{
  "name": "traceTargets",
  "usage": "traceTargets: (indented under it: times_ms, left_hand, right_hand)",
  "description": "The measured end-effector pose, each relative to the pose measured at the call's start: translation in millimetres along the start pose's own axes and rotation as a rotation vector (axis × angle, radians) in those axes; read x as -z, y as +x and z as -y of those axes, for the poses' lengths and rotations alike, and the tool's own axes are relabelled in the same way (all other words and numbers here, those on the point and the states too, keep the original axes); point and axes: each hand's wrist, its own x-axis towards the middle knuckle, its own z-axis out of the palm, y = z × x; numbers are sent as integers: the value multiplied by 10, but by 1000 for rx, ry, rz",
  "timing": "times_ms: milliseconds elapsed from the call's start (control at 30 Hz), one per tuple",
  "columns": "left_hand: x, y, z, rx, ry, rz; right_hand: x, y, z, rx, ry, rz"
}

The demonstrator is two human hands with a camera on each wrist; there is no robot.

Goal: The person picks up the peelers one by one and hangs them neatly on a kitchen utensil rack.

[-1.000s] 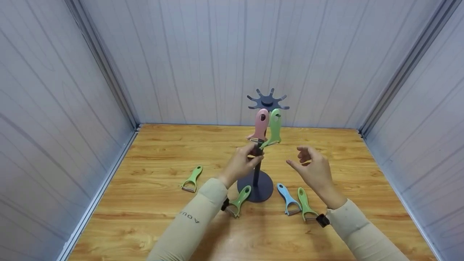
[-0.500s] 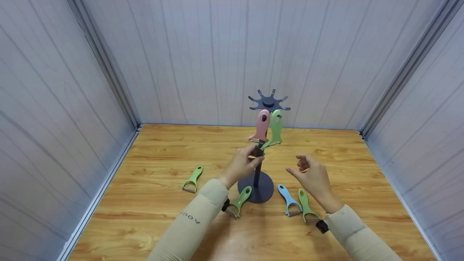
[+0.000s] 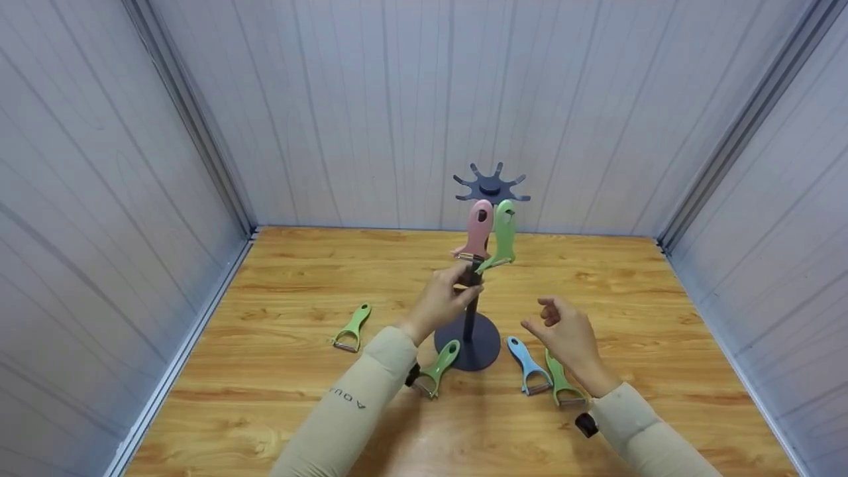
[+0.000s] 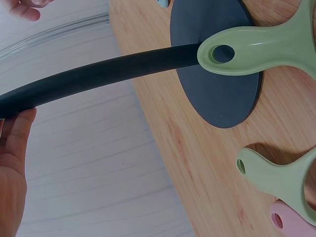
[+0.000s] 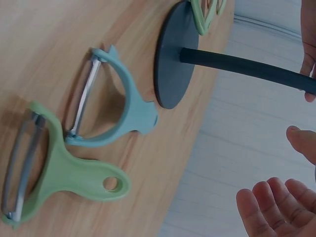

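Observation:
My left hand (image 3: 438, 299) grips the dark pole (image 4: 123, 66) of a rack with a round base (image 3: 487, 338) and a star-shaped hook top (image 3: 489, 188). From its hooks hang a pink peeler (image 3: 478, 228) and a green peeler (image 3: 505, 232), side by side. My right hand (image 3: 568, 334) is held in the air to the right of the pole, fingers loosely bent and holding nothing. Below it on the table lie a blue peeler (image 5: 131, 111) and a green peeler (image 5: 74, 173); the hand partly covers the green one in the head view.
Another green peeler (image 3: 445, 358) lies at the base's left front, partly behind my left wrist. Farther left is one more green peeler (image 3: 352, 328). A pink peeler (image 4: 291, 219) shows at the left wrist view's lower corner. Panelled walls (image 3: 351, 112) enclose the wooden table (image 3: 278, 278).
My right hand has come down and slightly toward me, nearer the blue and green peelers. The left hand keeps its grip on the pole, and the hanging peelers stay in place.

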Motion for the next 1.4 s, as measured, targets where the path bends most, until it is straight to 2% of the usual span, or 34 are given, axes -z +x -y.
traceTargets:
  times_ms: [200,533,800,1033,1267,1400]
  left_hand:
    - [6,-9,-6,14,-16,6]
    - [13,-19,-16,18,-9,13]
    - [22,-24,-33,33,-10,16]
    - [18,-18,-43,37,10,13]
    - [13,-13,-52,36,-22,12]
    - [8,-13,-38,30,-25,8]
  right_hand:
    - [-64,-47,-30,-72,-3,24]
    - [-166,-90,-114,-61,-80,70]
    - [-235,-123,-180,-91,-117,159]
    - [-279,-160,-251,-102,-132,195]
    - [-300,-191,-320,-192,-145,294]
    - [-331,-197,-351,-208,-150,331]
